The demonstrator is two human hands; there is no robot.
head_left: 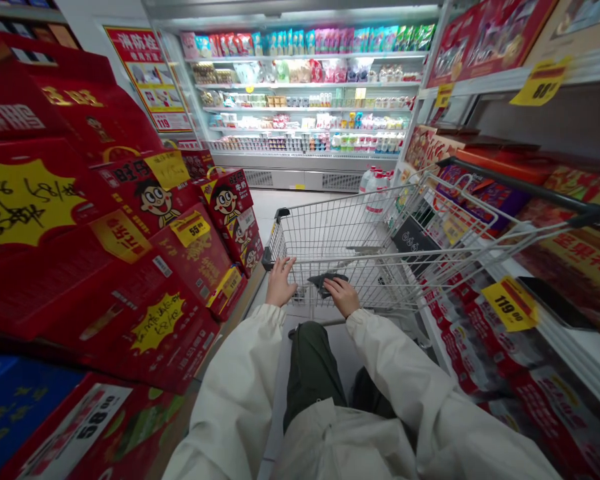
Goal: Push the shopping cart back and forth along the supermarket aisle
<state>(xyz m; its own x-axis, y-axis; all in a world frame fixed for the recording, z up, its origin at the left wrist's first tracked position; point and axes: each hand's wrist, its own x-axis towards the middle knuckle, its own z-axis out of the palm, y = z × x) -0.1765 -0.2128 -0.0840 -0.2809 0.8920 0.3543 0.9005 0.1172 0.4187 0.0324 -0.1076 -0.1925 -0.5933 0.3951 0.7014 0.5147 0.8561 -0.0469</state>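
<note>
A wire shopping cart (380, 257) stands sideways in front of me, with black plastic corners and a dark handle bar (525, 187) at the right. My left hand (281, 283) rests at the near left corner of its wire side, fingers stretched out and thumb apart, holding nothing I can see. Bunched under the fingers of my right hand (343, 295) is a dark grey cloth (325, 281), pressed against the cart's near side wires. Part of the cloth is hidden by the hand.
Red gift boxes (195, 257) with yellow price tags are stacked close on the left. Shelves of packaged goods (500, 347) run along the right; a dark phone-like slab (555, 303) lies on a shelf edge. Ahead are a lit refrigerated display (300, 160) and large bottles (375, 183).
</note>
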